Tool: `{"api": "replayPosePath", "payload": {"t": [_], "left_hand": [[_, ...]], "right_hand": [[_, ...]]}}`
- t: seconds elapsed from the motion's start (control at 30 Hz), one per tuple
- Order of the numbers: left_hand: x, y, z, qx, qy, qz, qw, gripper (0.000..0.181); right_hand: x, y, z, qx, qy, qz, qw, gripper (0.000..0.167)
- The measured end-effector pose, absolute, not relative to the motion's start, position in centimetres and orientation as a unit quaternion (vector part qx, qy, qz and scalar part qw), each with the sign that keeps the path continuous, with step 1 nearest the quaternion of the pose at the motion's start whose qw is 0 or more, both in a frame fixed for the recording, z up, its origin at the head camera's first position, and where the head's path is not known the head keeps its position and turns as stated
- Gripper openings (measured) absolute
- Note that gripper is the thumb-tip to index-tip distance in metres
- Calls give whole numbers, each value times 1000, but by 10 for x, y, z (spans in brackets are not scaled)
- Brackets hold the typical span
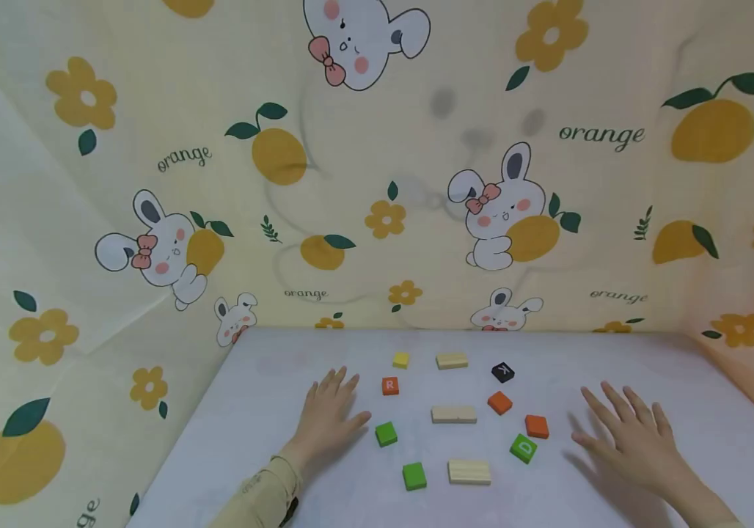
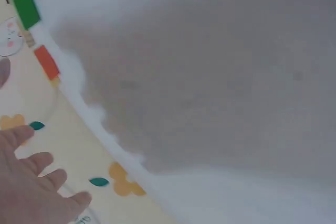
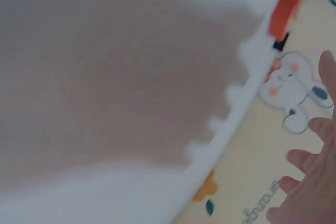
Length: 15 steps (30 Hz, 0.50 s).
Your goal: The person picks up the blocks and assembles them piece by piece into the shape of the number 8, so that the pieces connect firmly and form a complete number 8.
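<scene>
In the head view the left hand (image 1: 329,416) is spread, palm down, left of the blocks, holding nothing; its thumb points toward a green block (image 1: 386,434). The right hand (image 1: 637,444), fingers spread and holding nothing, is right of a green block marked D (image 1: 524,448) and an orange block (image 1: 537,426). Between the hands lie a red-orange block marked R (image 1: 390,386), another orange block (image 1: 499,402) and a pale wooden block (image 1: 454,415). In the wrist views the left hand (image 2: 37,182) and right hand (image 3: 312,182) appear above broad shadows on the tabletop.
On the white table (image 1: 251,367) also lie a yellow block (image 1: 401,360), a black block marked K (image 1: 503,372), a second green block (image 1: 414,476) and wooden blocks at the back (image 1: 452,361) and front (image 1: 469,471). A printed cloth (image 1: 364,147) hangs behind and at the sides.
</scene>
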<state>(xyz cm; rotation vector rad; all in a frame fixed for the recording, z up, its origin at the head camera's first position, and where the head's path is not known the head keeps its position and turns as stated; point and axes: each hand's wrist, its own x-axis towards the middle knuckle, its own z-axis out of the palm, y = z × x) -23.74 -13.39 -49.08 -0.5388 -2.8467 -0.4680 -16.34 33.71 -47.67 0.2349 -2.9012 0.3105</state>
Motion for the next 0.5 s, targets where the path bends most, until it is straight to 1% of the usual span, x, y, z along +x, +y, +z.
{"api": "replayPosePath", "payload": {"t": [0.03, 0.1, 0.23, 0.3, 0.43, 0.5], "left_hand": [[-239, -130, -490, -189, -961, -170, 109, 63], [-242, -120, -486, -191, -958, -186, 104, 58], [-245, -99, -479, -195, -957, -202, 70, 50], [-246, -89, -476, -201, -958, -196, 53, 48], [-245, -72, -473, -223, -953, -198, 45, 41], [-245, -64, -473, -229, -951, -202, 42, 39]], "right_hand": [[-165, 334, -476, 85, -983, 114, 117, 75], [-168, 327, -473, 97, -978, 125, 136, 68], [-173, 313, -469, 107, -977, 122, 142, 55], [-174, 307, -468, 110, -978, 123, 130, 53], [-174, 299, -466, 113, -976, 160, 93, 50], [-173, 295, -466, 106, -976, 181, 64, 47]]}}
